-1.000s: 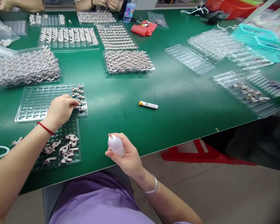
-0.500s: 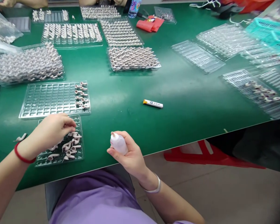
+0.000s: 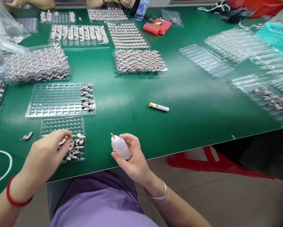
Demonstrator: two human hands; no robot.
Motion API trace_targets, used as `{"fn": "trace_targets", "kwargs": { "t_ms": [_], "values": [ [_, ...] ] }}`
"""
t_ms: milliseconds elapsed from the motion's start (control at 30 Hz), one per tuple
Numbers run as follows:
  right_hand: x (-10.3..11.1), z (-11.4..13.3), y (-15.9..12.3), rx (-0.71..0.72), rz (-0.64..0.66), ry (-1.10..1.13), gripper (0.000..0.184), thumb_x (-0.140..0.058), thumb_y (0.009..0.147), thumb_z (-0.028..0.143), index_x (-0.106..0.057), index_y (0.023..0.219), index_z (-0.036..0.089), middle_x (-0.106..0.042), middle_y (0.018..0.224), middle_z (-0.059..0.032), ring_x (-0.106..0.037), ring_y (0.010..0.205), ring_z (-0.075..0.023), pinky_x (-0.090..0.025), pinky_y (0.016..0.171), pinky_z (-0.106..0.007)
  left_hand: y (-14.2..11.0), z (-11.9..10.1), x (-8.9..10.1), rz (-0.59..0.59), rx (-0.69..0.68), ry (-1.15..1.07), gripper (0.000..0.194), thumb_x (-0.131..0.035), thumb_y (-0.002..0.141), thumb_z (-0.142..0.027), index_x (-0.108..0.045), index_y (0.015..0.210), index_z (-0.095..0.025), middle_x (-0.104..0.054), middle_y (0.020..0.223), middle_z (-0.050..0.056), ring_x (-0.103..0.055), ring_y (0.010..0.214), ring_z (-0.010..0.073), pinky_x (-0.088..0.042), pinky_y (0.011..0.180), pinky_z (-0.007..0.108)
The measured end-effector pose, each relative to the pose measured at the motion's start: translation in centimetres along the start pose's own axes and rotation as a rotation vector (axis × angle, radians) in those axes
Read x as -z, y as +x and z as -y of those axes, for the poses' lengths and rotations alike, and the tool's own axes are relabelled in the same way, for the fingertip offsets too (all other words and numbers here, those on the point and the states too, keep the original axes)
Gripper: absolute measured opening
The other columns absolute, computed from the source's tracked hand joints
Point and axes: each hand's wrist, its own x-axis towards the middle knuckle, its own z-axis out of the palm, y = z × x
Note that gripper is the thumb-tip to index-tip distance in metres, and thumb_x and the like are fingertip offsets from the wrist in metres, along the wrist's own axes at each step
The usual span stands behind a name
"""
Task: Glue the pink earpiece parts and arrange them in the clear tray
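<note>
My left hand (image 3: 45, 154) is over the lower clear tray (image 3: 61, 122), thumb and fingers pinched on a small white earphone shell (image 3: 67, 137) that they partly hide. Loose earphone shells (image 3: 76, 149) lie jumbled in that tray to the right of the fingers. Just behind it sits a clear compartment tray (image 3: 55, 97), with several shells (image 3: 87, 96) standing in its right-hand columns. My right hand (image 3: 134, 160) is wrapped round a small white squeeze bottle (image 3: 121, 147), its thin nozzle tilted up and to the left, above the table's front edge.
A white lighter (image 3: 159, 107) with a yellow end lies mid-table. Filled trays (image 3: 140, 61) stand farther back, and stacked clear trays (image 3: 205, 60) lie on the right. One loose shell (image 3: 26, 136) and a white cable (image 3: 8, 160) are at left. Another person's hands (image 3: 119, 2) show at the far edge.
My left hand has moved from the compartment tray back toward me, down to the loose shells, and now pinches one. My right hand keeps hold of the bottle in nearly the same place.
</note>
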Motion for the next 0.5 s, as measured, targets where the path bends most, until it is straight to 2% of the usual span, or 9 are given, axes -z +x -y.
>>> {"fn": "trace_targets", "kwargs": {
  "t_ms": [67, 133, 233, 333, 500],
  "values": [
    [-0.5, 0.3, -0.6, 0.061, 0.035, -0.012, 0.051, -0.066, 0.082, 0.021, -0.039, 0.124, 0.029, -0.057, 0.098, -0.0015, -0.057, 0.072, -0.0121, -0.05, 0.06, -0.023, -2.7, -1.3, 0.1, -0.097, -0.063, 0.018, 0.014, -0.057, 0.092, -0.023, -0.061, 0.104, -0.017, -0.073, 0.092, 0.003, -0.07, 0.079, 0.0165, -0.051, 0.077, 0.027],
    [-1.1, 0.8, -1.2, 0.167, 0.095, -0.036, 0.051, -0.068, 0.082, 0.022, -0.041, 0.126, 0.028, -0.06, 0.098, -0.002, -0.059, 0.071, -0.0123, -0.05, 0.059, -0.022, -5.4, -2.5, 0.0, -0.167, -0.095, 0.046, 0.021, -0.064, 0.087, -0.015, -0.061, 0.108, -0.017, -0.073, 0.093, 0.004, -0.07, 0.081, 0.0167, -0.052, 0.082, 0.027],
    [-1.9, 1.5, -1.5, 0.347, 0.206, -0.074, 0.049, -0.067, 0.084, 0.025, -0.046, 0.128, 0.025, -0.064, 0.1, -0.0053, -0.061, 0.077, -0.0153, -0.052, 0.064, -0.026, -8.4, -3.5, -0.7, -0.178, -0.058, 0.038, 0.032, -0.068, 0.083, -0.009, -0.062, 0.112, -0.018, -0.074, 0.091, 0.004, -0.069, 0.077, 0.0169, -0.053, 0.078, 0.029],
    [-2.3, 1.8, -1.5, 0.456, 0.294, -0.113, 0.05, -0.064, 0.086, 0.025, -0.045, 0.132, 0.023, -0.068, 0.097, -0.007, -0.06, 0.073, -0.0167, -0.053, 0.065, -0.03, -10.0, -3.7, -1.6, -0.162, 0.012, 0.029, 0.035, -0.068, 0.081, -0.008, -0.062, 0.114, -0.02, -0.072, 0.087, 0.004, -0.068, 0.072, 0.0177, -0.054, 0.072, 0.031],
    [-2.4, 1.6, -1.5, 0.514, 0.349, -0.2, 0.055, -0.063, 0.084, 0.024, -0.042, 0.135, 0.021, -0.069, 0.089, -0.006, -0.056, 0.066, -0.0167, -0.05, 0.059, -0.03, -10.7, -3.5, -2.6, -0.182, 0.052, 0.023, 0.038, -0.07, 0.079, -0.005, -0.064, 0.113, -0.019, -0.069, 0.083, 0.005, -0.064, 0.069, 0.0177, -0.053, 0.068, 0.032]
  ]
}}
